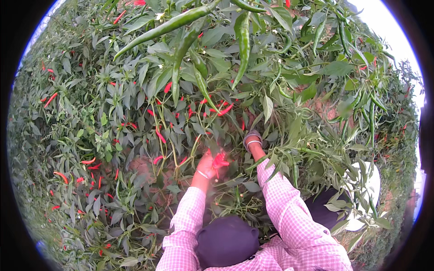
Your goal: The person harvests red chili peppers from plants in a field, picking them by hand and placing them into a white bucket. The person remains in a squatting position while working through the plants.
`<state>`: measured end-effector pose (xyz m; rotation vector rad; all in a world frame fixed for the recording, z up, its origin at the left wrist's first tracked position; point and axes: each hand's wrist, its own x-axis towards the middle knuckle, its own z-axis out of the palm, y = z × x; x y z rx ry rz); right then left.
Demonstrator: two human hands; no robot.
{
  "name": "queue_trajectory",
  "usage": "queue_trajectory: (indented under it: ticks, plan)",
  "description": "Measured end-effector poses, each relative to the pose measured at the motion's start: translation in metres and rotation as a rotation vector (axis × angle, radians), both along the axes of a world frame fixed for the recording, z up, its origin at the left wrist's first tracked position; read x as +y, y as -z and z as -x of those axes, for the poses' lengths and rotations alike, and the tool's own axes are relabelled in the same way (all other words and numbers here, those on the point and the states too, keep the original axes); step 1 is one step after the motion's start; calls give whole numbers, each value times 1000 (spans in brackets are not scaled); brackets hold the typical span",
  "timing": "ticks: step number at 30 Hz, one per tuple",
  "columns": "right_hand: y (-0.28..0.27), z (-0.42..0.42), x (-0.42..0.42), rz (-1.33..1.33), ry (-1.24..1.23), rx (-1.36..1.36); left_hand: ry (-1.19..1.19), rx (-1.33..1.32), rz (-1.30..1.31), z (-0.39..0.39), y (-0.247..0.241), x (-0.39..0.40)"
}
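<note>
My left hand (pixel 206 165), with a pale band at the wrist, holds a bunch of red chilli peppers (pixel 220 161) low among the chilli plants. To its right, my right hand (pixel 253 138) reaches into the leaves. Something grey wraps around that hand, and a white band circles the wrist. Its fingertips are hidden, so I cannot tell what it touches. Beyond both hands, more red chilli peppers (pixel 226 110) hang between the stems. Closer to the camera, long green chilli peppers (pixel 242 47) dangle from a branch.
Dense chilli foliage (pixel 78 125) surrounds me, with red pods scattered at the left. A leafy branch (pixel 301 135) crosses beside my right forearm. Partly behind leaves at the right is a white object (pixel 368 183). A dark rounded shape (pixel 227 242) lies between my arms.
</note>
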<state>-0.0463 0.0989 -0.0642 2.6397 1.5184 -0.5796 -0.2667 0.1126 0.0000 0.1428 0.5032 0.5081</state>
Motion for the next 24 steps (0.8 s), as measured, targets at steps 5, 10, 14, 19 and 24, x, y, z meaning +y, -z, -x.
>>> queue_trajectory:
  ticks: [5,10,14,19,24]
  plan:
    - [-5,7,0,-39,45,80,108,129,-60,-17,-27,-9]
    - [-12,14,-5,-68,61,140,244,304,-509,-30,-46,-3]
    - [-14,21,-4,-89,71,204,341,296,-753,-27,-93,-5]
    - [-18,27,-8,-134,80,280,224,392,-801,-31,-98,11]
    - [-17,42,-27,-139,91,386,68,616,-938,-45,-101,24]
